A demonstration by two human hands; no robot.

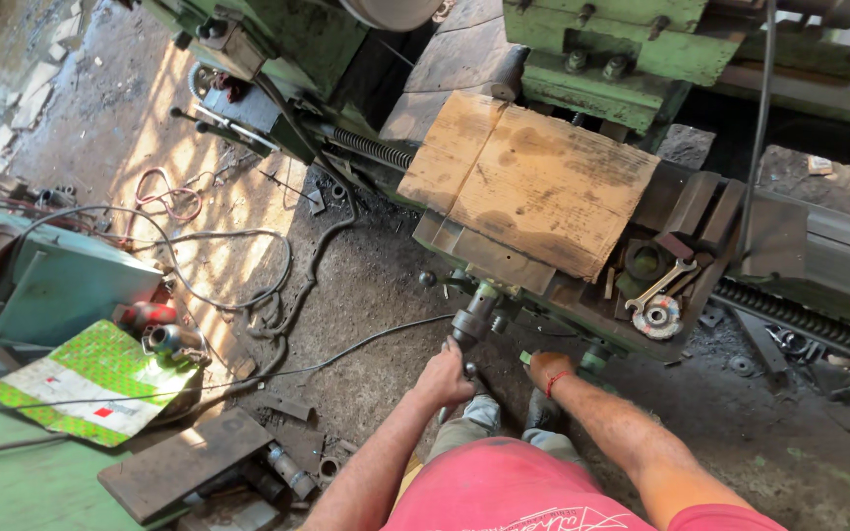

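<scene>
A big green lathe [602,59] fills the far part of the scene and runs from the far left to the right edge. On its carriage lies a wide, stained wooden board [533,182], tilted a little, and it covers most of the carriage top. Under the board the dark apron [504,261] hangs down toward the dirt floor [366,285], which is dark with oil and grit. At the left stands a teal machine [51,285], and just near it lies a green patterned sheet [91,383] with a white middle. Thin cables [228,295] curl over the floor between the teal machine and the lathe. At the near left a flat dark metal plate [184,472] lies on the ground. On the right of the board, in a low tray of the carriage, rest a silver spanner [663,282] and a small round disc [659,317], touching each other. The left hand [445,379] is closed around the lower end of a dark crank handle [472,317] that sticks out from the apron. The right hand [548,369], with a red thread at the wrist, is curled against a green knob [594,356] low on the apron; I cannot tell if the fingers really grip it.
</scene>
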